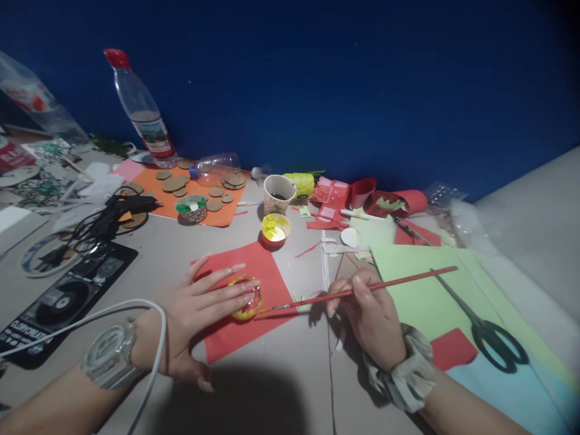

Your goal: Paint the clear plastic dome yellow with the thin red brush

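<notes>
My left hand [208,305] lies flat with its fingers spread, its fingertips pressing on a small round piece with a yellow painted rim [247,313]. That piece rests on a sheet of red paper [222,347]. In my right hand [369,314] is a thin red paintbrush [317,298], pinched between thumb and fingers. The brush tip points left and is at the lower right edge of the yellow rim; whether it touches cannot be made out. Just beyond the paper stands a small cup with yellow paint [275,231], and behind it a patterned paper cup [277,194] with dark liquid.
Black scissors [493,341] lie on green paper [408,293] at right. Red paper scraps and rolls [362,196] line the blue wall. Left are cardboard discs on orange paper [203,211], an upright bottle [145,121], a black turntable-print mat [67,302] and a white cable [154,308].
</notes>
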A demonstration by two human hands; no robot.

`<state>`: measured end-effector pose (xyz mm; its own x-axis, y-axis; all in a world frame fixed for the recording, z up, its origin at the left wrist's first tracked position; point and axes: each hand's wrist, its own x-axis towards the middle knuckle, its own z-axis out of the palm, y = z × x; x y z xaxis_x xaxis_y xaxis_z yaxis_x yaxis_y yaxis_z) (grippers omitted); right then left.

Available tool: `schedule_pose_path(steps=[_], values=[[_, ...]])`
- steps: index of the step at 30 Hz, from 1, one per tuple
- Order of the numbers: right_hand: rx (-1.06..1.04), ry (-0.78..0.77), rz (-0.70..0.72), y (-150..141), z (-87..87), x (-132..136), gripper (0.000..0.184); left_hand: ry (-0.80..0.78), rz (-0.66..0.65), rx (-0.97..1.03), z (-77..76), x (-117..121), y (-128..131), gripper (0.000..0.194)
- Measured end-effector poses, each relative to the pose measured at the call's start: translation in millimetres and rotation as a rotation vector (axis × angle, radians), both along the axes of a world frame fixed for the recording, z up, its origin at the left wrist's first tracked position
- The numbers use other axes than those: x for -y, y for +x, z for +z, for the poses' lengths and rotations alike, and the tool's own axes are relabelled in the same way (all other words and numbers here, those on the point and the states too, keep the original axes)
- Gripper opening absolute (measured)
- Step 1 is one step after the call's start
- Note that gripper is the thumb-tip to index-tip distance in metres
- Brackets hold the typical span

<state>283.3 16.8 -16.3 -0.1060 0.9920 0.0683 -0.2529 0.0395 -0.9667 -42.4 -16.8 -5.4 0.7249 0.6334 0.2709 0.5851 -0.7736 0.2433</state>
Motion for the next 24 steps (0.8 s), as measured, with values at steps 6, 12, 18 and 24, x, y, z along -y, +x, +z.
schedule_pose_path(steps=[6,12,18,24], values=[[-0.027,0.056,-0.056,-1.5,4.0,-2.1,0.025,-0.023,0.004,0.02,0.3,0.4,1.8,0.098],[-0.006,0.015,-0.039,-0.8,1.4,-2.1,0.022,-0.045,0.016,0.005,-1.0,1.5,0.3,0.104],[0.016,0.029,-0.048,-1.3,0.7,-3.5,0.026,-0.015,0.01,0.004,0.6,0.3,1.2,0.106],[-0.012,0.04,-0.113,0.9,0.6,-5.0,0.027,-0.014,-0.003,0.018,-1.4,0.6,0.9,0.105]])
